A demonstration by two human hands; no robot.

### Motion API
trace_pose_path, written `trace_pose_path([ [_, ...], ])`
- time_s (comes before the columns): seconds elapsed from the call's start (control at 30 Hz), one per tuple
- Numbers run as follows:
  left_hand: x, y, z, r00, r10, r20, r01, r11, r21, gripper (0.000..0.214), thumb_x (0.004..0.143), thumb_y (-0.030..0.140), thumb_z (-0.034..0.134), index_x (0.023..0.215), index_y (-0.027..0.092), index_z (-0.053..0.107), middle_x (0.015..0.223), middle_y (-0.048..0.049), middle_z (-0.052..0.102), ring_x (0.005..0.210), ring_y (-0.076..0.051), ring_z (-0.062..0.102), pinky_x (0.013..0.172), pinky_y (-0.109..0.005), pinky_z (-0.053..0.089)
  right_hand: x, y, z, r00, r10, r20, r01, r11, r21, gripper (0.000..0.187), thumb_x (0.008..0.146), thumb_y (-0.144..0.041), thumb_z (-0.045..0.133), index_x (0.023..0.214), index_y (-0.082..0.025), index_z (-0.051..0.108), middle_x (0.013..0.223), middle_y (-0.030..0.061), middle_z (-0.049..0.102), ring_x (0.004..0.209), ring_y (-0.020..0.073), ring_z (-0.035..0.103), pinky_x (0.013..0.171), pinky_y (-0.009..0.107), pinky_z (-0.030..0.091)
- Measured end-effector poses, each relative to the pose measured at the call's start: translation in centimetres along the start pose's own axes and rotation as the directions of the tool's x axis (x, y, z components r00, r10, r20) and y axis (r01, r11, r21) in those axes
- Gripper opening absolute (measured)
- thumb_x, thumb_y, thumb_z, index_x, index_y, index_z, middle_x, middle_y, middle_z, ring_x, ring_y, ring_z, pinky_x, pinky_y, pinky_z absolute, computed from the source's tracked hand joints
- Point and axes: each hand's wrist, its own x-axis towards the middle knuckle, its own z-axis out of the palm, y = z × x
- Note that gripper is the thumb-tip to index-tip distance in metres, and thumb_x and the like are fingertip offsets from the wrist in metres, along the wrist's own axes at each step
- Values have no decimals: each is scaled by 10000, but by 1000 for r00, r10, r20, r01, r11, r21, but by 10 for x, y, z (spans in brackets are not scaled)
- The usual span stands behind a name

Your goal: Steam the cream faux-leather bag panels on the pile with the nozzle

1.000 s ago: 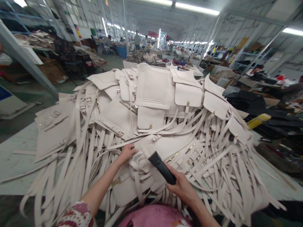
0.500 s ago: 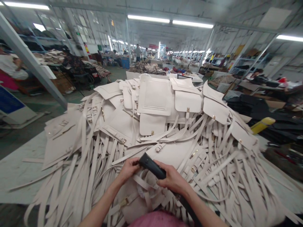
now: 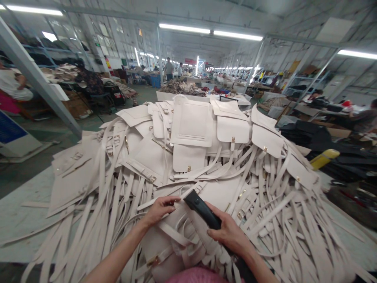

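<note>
In the head view my right hand [image 3: 228, 232] is wrapped round a black hand-held tool [image 3: 203, 210] with a wide, flat end, its lower part running back under my forearm. Exactly what kind of tool it is I cannot make out. Just left of the tool's tip, my left hand [image 3: 161, 210] pinches the edge of a beige leather piece [image 3: 196, 228]. Beneath both hands lie beige straps [image 3: 173, 234] and a bag part with a metal buckle [image 3: 153, 260]. Beyond them spreads a heap of beige bag panels [image 3: 191, 122] with gold-coloured locks and zips.
Long loose straps [image 3: 97, 224] hang over the pale table [image 3: 32, 184] on both sides. A yellow cylinder [image 3: 324, 158] stands out at the right, beside dark stacked material [image 3: 312, 135]. Several people work farther off. A slanted metal post [image 3: 38, 70] rises at left.
The black tool and my right hand have shifted right, uncovering more beige leather below. My left hand has moved slightly right too, staying near the tool's tip.
</note>
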Motion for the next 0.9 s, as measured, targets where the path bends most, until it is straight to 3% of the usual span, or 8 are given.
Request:
trace_pose_path([
  [0.1,4,3,2,998,-16,60,13,999,46,144,634,190,603,732,110,673,664,-24,596,616,-110,485,603,-216,377,-18,4,-5,999,35,-28,-36,999,-9,709,583,-57,496,1262,-241,408,1085,-12,597,880,157,560,795,269,450],
  [0.23,9,5,3,983,-62,174,71,996,-45,350,615,154,596,962,124,627,593,25,539,529,-72,432,534,-191,354,-33,2,-4,998,56,-39,-57,998,-19,743,546,-38,491,1269,-188,412,1254,19,500,1186,203,400,1028,345,275],
  [0.33,14,4,4,969,-37,243,51,998,-49,336,595,116,566,922,120,639,638,5,563,574,-86,468,554,-196,387,-37,-1,-4,996,83,-30,-83,996,-15,744,557,-50,486,1282,-189,394,1203,21,545,1047,205,521,935,329,397],
  [0.4,20,2,5,978,-23,207,23,1000,-1,249,580,99,536,792,111,665,645,-15,582,573,-101,490,548,-208,408,-38,-2,-5,995,101,-13,-101,995,-1,755,560,-51,482,1293,-193,374,1088,15,614,803,174,600,722,269,498],
  [0.47,25,1,8,984,-12,175,8,1000,26,208,577,98,519,719,111,671,621,-18,578,556,-111,497,531,-219,416,-39,-1,-5,994,110,-12,-110,994,-7,765,552,-42,473,1295,-193,370,1009,9,644,655,144,592,582,229,492],
  [0.6,31,11,12,976,74,207,-81,996,24,145,574,100,567,653,136,684,810,-39,592,755,-149,536,670,-232,434,-43,6,-6,997,56,-52,-59,996,-61,750,535,-28,475,1266,-190,423,1073,13,622,947,215,563,798,286,476],
  [0.7,31,24,12,938,110,329,-124,992,23,158,584,106,593,686,155,702,868,-45,596,819,-163,537,705,-230,436,-46,10,-7,997,47,-67,-52,995,-82,769,527,-23,473,1273,-200,416,1041,6,640,1065,243,502,866,322,454],
  [0.9,33,27,13,882,-155,446,180,984,-14,134,583,150,608,688,108,680,513,-20,588,449,-130,544,474,-235,456,-51,13,-9,996,39,-79,-45,996,-77,771,533,-44,491,1279,-217,405,1209,4,543,1152,256,436,861,315,460],
])
